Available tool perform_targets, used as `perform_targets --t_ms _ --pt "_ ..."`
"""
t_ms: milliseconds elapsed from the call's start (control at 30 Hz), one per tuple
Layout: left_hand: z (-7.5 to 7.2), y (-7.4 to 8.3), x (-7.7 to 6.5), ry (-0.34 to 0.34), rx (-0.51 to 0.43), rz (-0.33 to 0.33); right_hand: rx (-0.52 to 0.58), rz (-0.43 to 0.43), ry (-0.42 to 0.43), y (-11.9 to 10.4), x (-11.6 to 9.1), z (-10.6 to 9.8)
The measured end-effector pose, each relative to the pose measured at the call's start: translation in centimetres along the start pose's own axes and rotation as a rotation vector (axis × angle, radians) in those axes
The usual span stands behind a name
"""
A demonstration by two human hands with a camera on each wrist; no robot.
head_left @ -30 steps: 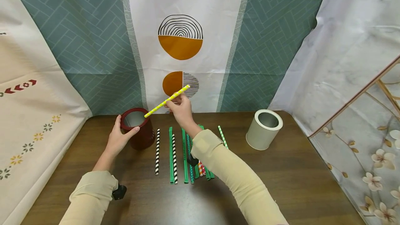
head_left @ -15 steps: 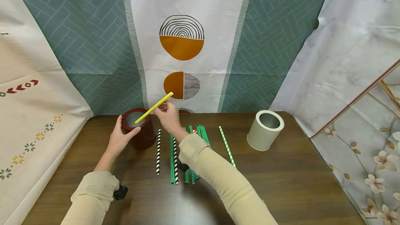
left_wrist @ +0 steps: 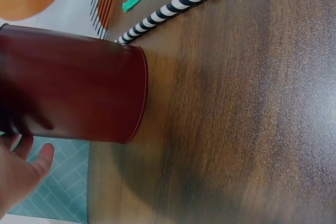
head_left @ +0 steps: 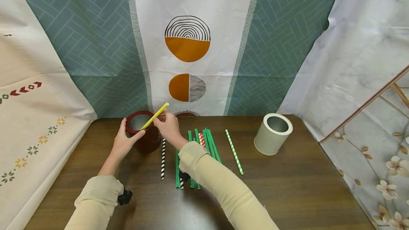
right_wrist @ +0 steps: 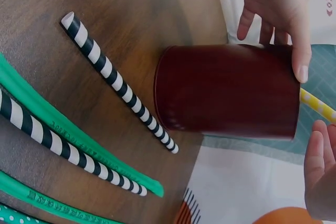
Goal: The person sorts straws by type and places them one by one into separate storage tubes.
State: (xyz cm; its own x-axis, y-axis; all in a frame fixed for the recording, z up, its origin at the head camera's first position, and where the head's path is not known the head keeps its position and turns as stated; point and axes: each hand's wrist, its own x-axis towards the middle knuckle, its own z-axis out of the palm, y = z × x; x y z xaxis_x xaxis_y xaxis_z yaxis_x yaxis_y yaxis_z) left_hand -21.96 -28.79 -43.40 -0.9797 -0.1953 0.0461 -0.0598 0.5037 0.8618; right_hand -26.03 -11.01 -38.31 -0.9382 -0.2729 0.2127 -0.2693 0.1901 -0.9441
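Note:
On the left of the table stands a dark red canister (head_left: 149,144) with a round open top. My left hand (head_left: 122,144) holds it near the rim, thumb at the front and fingers on the left side; the right wrist view shows that thumb against the canister (right_wrist: 226,90). A yellow paper straw (head_left: 162,108) with pale dots is pinched between the thumb and fingers of my right hand (head_left: 169,127). It slants up to the right, its lower end inside the canister's mouth. In the left wrist view, the canister wall (left_wrist: 73,82) hides part of the left hand (left_wrist: 21,174).
A black-and-white striped straw (head_left: 163,162) lies just right of the canister. Several green-wrapped straws (head_left: 212,143) and patterned ones lie mid-table, partly under my right forearm. Farther right are a green-and-white striped straw (head_left: 234,152) and an off-white canister (head_left: 268,139). Fabric hangs behind.
My right hand has moved left and down with the yellow straw, whose lower end has gone from over the red canister's rim into its mouth. The left hand has kept its hold.

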Motion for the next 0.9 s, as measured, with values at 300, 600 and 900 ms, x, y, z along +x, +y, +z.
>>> perform_targets --t_ms 300,600,900 --pt "0.1 0.0 0.1 0.002 -0.006 0.005 0.048 0.017 -0.056 1.3 -0.1 0.3" --pt "0.1 -0.1 0.0 0.005 -0.019 0.012 0.015 0.071 -0.090 2.6 -0.4 -2.2" --pt "0.0 0.1 -0.2 0.004 -0.014 0.009 -0.004 0.099 -0.117 4.7 -0.5 -6.2"
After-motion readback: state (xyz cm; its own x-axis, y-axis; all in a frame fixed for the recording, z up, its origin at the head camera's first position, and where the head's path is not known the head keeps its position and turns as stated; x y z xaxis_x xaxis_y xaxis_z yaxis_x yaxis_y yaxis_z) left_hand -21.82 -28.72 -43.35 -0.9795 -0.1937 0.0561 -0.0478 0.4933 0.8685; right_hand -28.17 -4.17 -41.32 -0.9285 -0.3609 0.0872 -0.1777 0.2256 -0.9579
